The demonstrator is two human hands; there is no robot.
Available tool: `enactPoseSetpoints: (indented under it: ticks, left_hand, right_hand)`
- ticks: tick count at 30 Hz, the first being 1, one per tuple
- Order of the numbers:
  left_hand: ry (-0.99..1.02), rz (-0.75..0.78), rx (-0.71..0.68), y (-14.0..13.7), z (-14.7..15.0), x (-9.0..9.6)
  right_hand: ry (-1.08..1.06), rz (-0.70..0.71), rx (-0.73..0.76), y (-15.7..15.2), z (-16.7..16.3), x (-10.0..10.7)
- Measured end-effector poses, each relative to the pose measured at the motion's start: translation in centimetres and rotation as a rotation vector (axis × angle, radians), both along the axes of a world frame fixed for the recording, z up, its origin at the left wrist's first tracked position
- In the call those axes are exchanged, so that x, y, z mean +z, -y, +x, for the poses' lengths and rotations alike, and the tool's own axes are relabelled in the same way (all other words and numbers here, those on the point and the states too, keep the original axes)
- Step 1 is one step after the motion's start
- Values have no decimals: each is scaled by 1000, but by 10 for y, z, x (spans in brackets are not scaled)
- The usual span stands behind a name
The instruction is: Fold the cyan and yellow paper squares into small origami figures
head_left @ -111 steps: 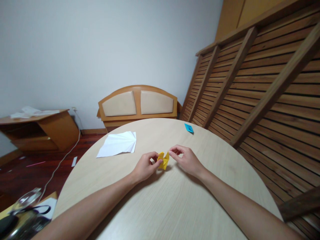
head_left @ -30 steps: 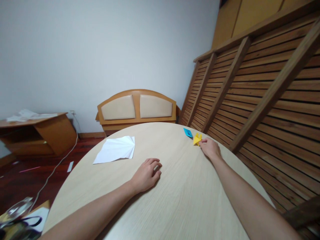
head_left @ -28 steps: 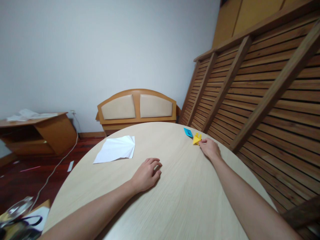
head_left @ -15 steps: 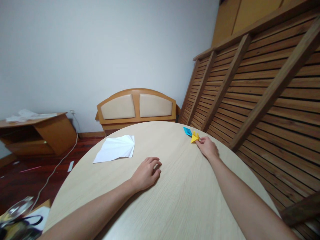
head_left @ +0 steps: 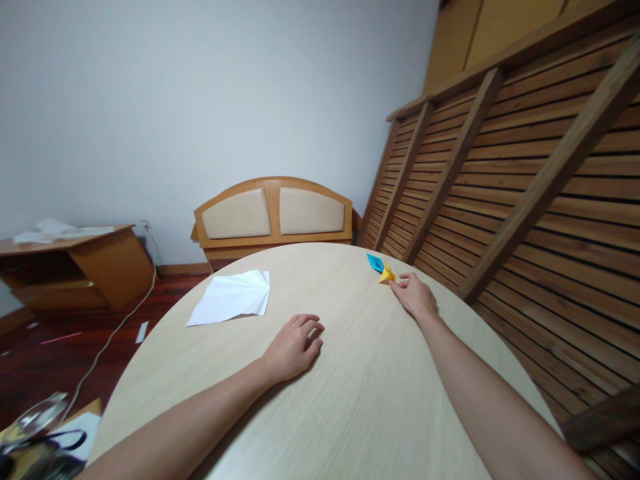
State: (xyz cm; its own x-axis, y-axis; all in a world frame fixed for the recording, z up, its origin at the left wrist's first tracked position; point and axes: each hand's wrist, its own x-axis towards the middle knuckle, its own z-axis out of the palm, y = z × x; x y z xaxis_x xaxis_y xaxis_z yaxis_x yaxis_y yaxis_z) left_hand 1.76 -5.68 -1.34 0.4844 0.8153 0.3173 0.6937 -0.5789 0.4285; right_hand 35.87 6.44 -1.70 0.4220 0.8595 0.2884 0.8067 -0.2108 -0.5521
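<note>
A small folded yellow paper piece (head_left: 387, 275) stands near the far right part of the round table (head_left: 345, 413). Just behind it lies a folded blue paper piece (head_left: 375, 263), close against it or touching. My right hand (head_left: 414, 294) is right beside the yellow paper, its thumb tip at the paper's edge and the fingers apart, not wrapped round it. My left hand (head_left: 294, 347) rests on the table's middle, fingers loosely bent and apart, holding nothing. To its upper left a creased white paper sheet (head_left: 231, 297) lies on the table.
A wooden slatted panel (head_left: 530, 193) leans along the table's right side. Behind the table stands a wooden headboard (head_left: 274, 213) with cream pads. At left are a low wooden desk (head_left: 107, 263), a cable (head_left: 117, 333) on the floor, and assorted items (head_left: 45, 440).
The yellow paper has turned and shifted slightly left, and my right fingers have come away from round it. My left hand, the blue paper and the white sheet stay put.
</note>
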Motion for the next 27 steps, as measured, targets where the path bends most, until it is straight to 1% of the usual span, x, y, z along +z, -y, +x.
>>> enactPoseSetpoints:
  ticks: [7, 11, 13, 15, 17, 18, 20, 22, 23, 25, 26, 27]
  left_hand:
    - [0, 0, 3, 1, 0, 2]
    - [1, 5, 3, 1, 0, 1]
    - [1, 2, 4, 1, 1, 1]
    - [-1, 1, 0, 0, 1, 1]
    - [-16, 22, 5, -4, -3, 4]
    - [-36, 53, 23, -7, -7, 6]
    - [-80, 156, 129, -16, -19, 10]
    - [-141, 239, 287, -28, -36, 13]
    - [-178, 258, 393, -33, -45, 12]
    - [-252, 217, 572, -43, -62, 10]
    - [-278, 154, 619, -47, -67, 8]
    - [-298, 78, 636, -49, -71, 6]
  right_hand:
    - [19, 5, 48, 2, 0, -1]
    - [39, 26, 26, 4, -1, 2]
    - [76, 35, 5, 7, -6, 9]
    - [115, 37, 1, 10, -14, 21]
    - [139, 21, -7, 16, -27, 35]
    - [152, 15, 12, 19, -34, 40]
    - [167, 21, 93, 27, -51, 44]
    - [165, 81, 218, 38, -67, 40]
    - [161, 112, 293, 44, -74, 35]
    - [160, 167, 476, 57, -87, 22]
    - [182, 159, 607, 63, -91, 16]
    - [224, 127, 750, 69, -95, 11]
